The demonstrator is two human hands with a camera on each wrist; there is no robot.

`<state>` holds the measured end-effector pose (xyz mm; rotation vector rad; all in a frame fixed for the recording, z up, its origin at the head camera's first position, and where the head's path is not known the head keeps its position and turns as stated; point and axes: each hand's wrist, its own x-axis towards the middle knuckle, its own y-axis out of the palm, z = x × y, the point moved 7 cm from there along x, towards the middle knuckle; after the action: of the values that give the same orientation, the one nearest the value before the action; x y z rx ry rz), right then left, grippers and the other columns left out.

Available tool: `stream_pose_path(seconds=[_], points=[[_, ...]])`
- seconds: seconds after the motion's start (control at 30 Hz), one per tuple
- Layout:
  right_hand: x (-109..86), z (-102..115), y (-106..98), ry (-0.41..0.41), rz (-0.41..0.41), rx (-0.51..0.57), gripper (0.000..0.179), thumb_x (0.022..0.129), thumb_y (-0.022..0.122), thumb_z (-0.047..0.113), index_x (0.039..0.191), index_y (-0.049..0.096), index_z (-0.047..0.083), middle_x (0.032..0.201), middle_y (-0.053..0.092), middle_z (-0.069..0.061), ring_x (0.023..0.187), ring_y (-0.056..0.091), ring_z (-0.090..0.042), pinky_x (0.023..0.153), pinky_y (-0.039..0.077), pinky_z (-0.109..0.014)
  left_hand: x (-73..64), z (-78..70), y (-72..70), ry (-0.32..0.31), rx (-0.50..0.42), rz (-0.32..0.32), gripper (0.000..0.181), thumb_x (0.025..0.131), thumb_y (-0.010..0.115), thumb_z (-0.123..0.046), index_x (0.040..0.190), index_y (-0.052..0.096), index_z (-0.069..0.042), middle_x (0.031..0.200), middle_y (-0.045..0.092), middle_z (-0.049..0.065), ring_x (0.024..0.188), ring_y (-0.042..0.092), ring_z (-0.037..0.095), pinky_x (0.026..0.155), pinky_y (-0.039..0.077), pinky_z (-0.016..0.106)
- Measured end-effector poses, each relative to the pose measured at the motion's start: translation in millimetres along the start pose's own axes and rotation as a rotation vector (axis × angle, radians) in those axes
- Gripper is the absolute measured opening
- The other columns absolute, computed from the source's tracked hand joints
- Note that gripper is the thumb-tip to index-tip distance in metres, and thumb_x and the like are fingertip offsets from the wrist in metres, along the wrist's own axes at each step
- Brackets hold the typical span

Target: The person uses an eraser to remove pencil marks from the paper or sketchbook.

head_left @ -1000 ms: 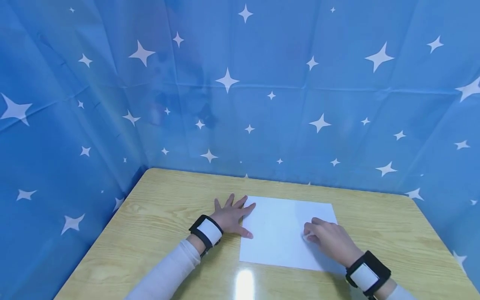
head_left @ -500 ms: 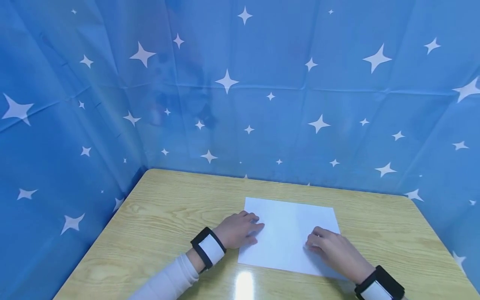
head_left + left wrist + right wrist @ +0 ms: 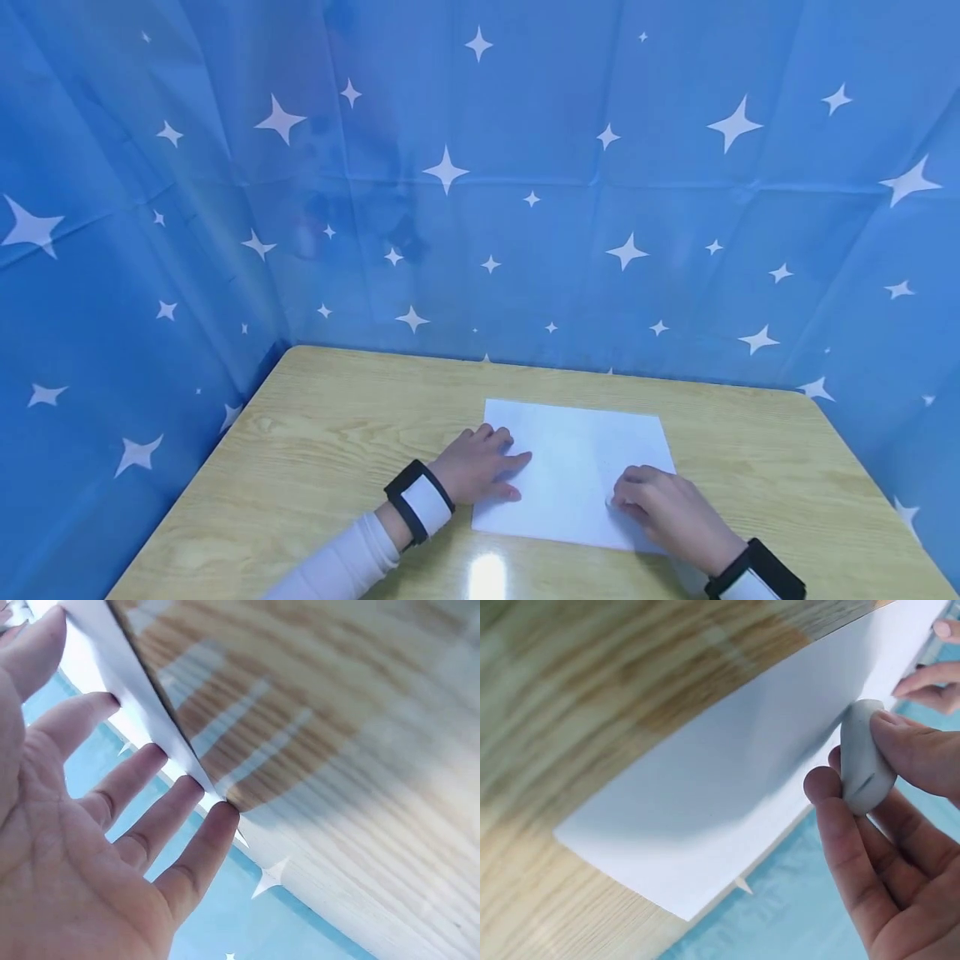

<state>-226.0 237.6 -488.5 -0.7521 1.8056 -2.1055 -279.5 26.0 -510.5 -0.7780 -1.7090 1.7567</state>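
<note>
A white sheet of paper lies on the table between both hands. My left hand rests at the sheet's left edge with its fingers apart; in the left wrist view the fingertips touch along that edge. Over the right part of the sheet, my right hand pinches a white eraser between thumb and fingers. The eraser has rounded ends and a dark smudge on its side, and one end meets the paper. From the head view, my fingers hide most of it.
The light wood-grain table carries a bright glare spot near the front. Behind it and along the left and right hangs a blue curtain with white stars. A wrist strap circles each wrist.
My left hand has shifted slightly toward me and in over the paper, its fingers less widely spread. My right hand, still holding the eraser, has moved a little toward the near edge.
</note>
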Motion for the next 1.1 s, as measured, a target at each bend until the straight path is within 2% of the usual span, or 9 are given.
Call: stream_pose_path(seconds=[0.17,0.33,0.43,0.63,0.87,1.0,1.1], points=[[-0.6,2,-1,-0.001,-0.026,-0.005,0.021,0.071,0.078,0.004,0.075,0.075,0.024,0.081,0.067,0.011,0.074,0.055,-0.003,0.06,0.056,-0.029,1.9,-7.5,-0.8,-0.004,0.011,-0.008,0.064,0.087,0.049,-0.062,0.142,0.049,-0.031,0.134,0.05,0.008,0.113,0.044,0.022,0.091,0.048,0.042],[1.4,4,0,-0.011,-0.022,-0.023,0.02,0.073,0.077,0.006,0.073,0.073,0.026,0.081,0.067,0.012,0.077,0.052,-0.005,0.061,0.055,-0.029,0.9,-12.2,-0.2,0.025,-0.083,0.005,0.062,0.088,0.053,-0.055,0.142,0.049,-0.026,0.147,0.044,0.009,0.129,0.039,0.026,0.102,0.043,0.05],[1.9,5,1,-0.003,-0.013,-0.041,0.02,0.074,0.077,0.007,0.072,0.072,0.026,0.08,0.067,0.013,0.076,0.051,-0.006,0.06,0.055,-0.029,0.3,-14.5,-0.3,0.036,-0.108,0.003,0.059,0.09,0.052,-0.053,0.143,0.048,-0.027,0.148,0.044,0.008,0.131,0.038,0.026,0.104,0.041,0.052],[1.8,5,-1,-0.004,-0.026,-0.052,0.02,0.072,0.078,0.006,0.071,0.072,0.025,0.08,0.068,0.012,0.075,0.052,-0.006,0.061,0.056,-0.03,1.2,-18.4,-3.1,0.028,-0.077,-0.025,0.059,0.091,0.05,-0.055,0.144,0.047,-0.028,0.146,0.045,0.008,0.128,0.04,0.026,0.101,0.044,0.051],[2.3,6,-4,-0.012,-0.03,-0.031,0.018,0.071,0.079,0.005,0.074,0.075,0.023,0.079,0.07,0.009,0.077,0.055,-0.007,0.063,0.057,-0.03,2.4,-17.5,-2.1,0.016,-0.056,-0.008,0.061,0.09,0.049,-0.058,0.144,0.045,-0.03,0.146,0.045,0.007,0.127,0.039,0.025,0.101,0.044,0.049],[3.0,8,-13,-0.023,-0.08,-0.03,0.019,0.07,0.08,0.005,0.076,0.075,0.022,0.08,0.069,0.009,0.078,0.056,-0.007,0.062,0.057,-0.028,-1.5,-18.3,0.7,0.03,-0.068,-0.002,0.062,0.09,0.049,-0.059,0.144,0.045,-0.03,0.147,0.045,0.008,0.127,0.04,0.027,0.099,0.045,0.05],[7.3,9,-34,-0.042,-0.187,-0.033,0.021,0.069,0.081,0.004,0.079,0.075,0.022,0.083,0.07,0.008,0.08,0.058,-0.007,0.063,0.058,-0.028,-6.9,-18.8,0.6,0.039,-0.075,-0.009,0.061,0.09,0.049,-0.059,0.144,0.047,-0.03,0.146,0.046,0.009,0.126,0.041,0.027,0.098,0.046,0.05]])
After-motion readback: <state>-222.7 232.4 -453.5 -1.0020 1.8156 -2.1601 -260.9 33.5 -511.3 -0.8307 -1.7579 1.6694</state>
